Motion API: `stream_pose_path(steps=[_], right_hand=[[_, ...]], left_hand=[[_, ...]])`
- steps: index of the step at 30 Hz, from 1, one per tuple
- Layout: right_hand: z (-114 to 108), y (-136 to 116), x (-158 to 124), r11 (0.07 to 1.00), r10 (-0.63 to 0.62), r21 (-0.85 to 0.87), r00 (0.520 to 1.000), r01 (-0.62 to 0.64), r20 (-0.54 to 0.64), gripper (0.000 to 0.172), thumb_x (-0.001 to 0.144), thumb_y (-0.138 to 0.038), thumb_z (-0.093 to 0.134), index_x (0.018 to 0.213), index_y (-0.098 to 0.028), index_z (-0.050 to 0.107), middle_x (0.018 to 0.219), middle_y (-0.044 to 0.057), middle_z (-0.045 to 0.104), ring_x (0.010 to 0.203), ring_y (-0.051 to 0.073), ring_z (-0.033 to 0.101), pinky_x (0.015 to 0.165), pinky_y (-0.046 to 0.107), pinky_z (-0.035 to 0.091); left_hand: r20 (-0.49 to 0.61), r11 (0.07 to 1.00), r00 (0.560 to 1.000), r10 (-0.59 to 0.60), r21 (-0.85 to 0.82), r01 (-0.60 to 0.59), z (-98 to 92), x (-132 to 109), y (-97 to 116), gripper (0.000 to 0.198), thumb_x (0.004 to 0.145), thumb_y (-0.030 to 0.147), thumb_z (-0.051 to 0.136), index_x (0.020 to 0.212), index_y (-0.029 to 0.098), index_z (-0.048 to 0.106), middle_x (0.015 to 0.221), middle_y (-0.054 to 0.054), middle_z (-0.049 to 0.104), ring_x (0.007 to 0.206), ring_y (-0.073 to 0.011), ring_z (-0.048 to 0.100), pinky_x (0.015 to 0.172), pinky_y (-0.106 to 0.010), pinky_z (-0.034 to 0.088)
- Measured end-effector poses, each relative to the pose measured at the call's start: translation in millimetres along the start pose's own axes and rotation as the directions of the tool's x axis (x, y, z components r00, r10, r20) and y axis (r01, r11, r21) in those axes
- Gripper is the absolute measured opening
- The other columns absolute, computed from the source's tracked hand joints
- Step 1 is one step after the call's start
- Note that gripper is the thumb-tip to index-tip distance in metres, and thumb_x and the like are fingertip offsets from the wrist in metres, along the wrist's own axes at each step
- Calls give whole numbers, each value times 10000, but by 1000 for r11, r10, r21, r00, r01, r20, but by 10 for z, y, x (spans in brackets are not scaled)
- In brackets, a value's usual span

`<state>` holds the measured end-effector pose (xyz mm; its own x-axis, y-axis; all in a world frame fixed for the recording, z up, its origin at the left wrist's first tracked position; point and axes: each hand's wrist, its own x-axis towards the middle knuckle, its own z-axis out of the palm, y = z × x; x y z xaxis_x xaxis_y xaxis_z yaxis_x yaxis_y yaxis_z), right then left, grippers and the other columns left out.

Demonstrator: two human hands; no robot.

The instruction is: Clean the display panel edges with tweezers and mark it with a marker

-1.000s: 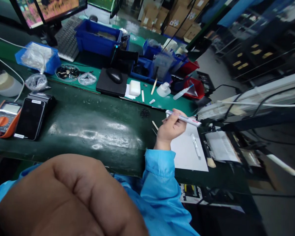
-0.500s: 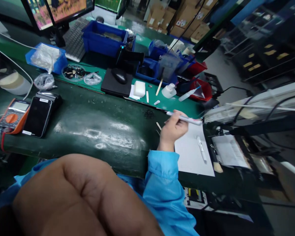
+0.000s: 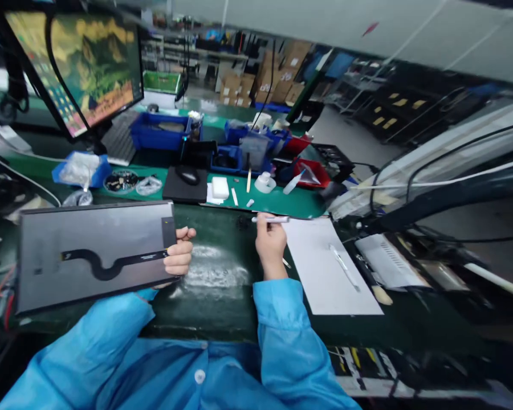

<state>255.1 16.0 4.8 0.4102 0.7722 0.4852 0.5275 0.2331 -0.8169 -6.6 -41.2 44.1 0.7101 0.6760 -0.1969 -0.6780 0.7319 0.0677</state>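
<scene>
My left hand [image 3: 179, 255] grips the right edge of a flat grey panel [image 3: 89, 253] with a black flex cable curving across its back. It holds the panel level above the dark green bench [image 3: 214, 273]. My right hand [image 3: 270, 242] is closed around a white pen [image 3: 270, 219] that points right, just left of a white sheet of paper [image 3: 325, 267]. Another white pen [image 3: 344, 267] lies on that sheet. Both arms wear blue sleeves.
A monitor [image 3: 85, 62] and keyboard stand at the back left. Blue bins [image 3: 160, 131], red bins [image 3: 310, 171], a black mouse on a pad [image 3: 188, 176], a white block [image 3: 220, 187] and bagged parts [image 3: 147, 185] line the back. Cables and a rail [image 3: 431, 171] run along the right.
My left hand moved away from the camera and now holds the grey panel over the bench. The view tilted upward. My right hand shifted slightly left, still gripping the pen.
</scene>
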Motion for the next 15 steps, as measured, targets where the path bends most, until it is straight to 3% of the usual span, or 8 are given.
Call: stream_pose_path(steps=[4, 7, 12, 15], right_hand=[[2, -35, 38, 999, 1, 46, 998, 2, -64, 519, 910, -595, 441, 945, -139, 687, 760, 79, 683, 699, 214, 637, 694, 363, 516], [3, -31, 49, 999, 4, 49, 999, -2, -42, 464, 842, -604, 558, 854, -163, 701, 720, 68, 687, 666, 223, 640, 676, 364, 512], [9, -9, 50, 1000, 21, 5, 998, -21, -65, 447, 886, -574, 501, 907, -177, 705, 835, 92, 722, 762, 240, 664, 740, 388, 516], [15, 2, 56, 999, 34, -25, 999, -34, -27, 404, 839, -570, 582, 868, -190, 716, 792, 74, 718, 713, 234, 656, 699, 375, 517]], left_hand=[[-51, 995, 996, 71, 70, -67, -27, 212, 27, 481, 1052, 282, 219, 868, 109, 629, 521, 64, 309, 353, -46, 236, 336, -125, 177], [-79, 994, 994, 69, 95, -61, -139, 227, 37, 449, 1050, 234, 225, 845, 114, 606, 552, 64, 312, 378, -31, 239, 358, -95, 198], [-66, 990, 994, -87, 106, 94, -179, 197, 120, 463, 1044, 318, 296, 707, 131, 554, 500, 75, 272, 340, -33, 142, 316, -126, 121], [-25, 981, 986, -164, 98, 166, -209, 209, 163, 445, 1029, 310, 339, 661, 149, 531, 462, 76, 270, 312, -32, 96, 293, -133, 108]])
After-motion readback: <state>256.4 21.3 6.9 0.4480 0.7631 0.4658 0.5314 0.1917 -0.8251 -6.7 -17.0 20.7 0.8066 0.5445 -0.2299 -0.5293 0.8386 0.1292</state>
